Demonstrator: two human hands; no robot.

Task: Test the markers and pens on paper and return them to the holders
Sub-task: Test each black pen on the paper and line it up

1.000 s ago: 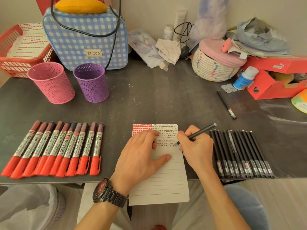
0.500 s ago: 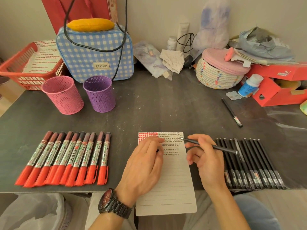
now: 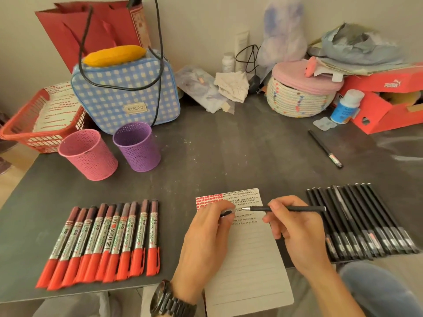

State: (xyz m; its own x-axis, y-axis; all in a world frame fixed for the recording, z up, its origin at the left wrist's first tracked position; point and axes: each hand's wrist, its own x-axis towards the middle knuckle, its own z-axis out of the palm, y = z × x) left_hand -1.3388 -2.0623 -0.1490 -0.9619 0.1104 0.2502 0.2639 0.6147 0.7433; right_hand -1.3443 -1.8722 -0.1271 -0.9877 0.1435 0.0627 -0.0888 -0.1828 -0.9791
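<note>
Head view: dark grey bench [image 3: 229, 152] against a pale wall [image 3: 206, 24], clutter along the far edge. Right hand [image 3: 299, 234]: fingers grip a black pen [image 3: 288, 209], held level above the lined paper [image 3: 251, 271] at near centre, tip pointing left. Left hand [image 3: 206, 239] rests on the paper, fingers pinching a dark cap [image 3: 226, 213]. Red markers [image 3: 103, 243] lie in a row near left, black pens [image 3: 366, 225] in a row near right. Pink holder [image 3: 88, 154] and purple holder [image 3: 137, 149] stand far left.

Red markers [image 3: 103, 239]: ten. Mesh holders [image 3: 88, 154]: two. Black pens [image 3: 357, 220]: roughly ten rowed, plus held pen [image 3: 293, 209], stray pen [image 3: 325, 148].
</note>
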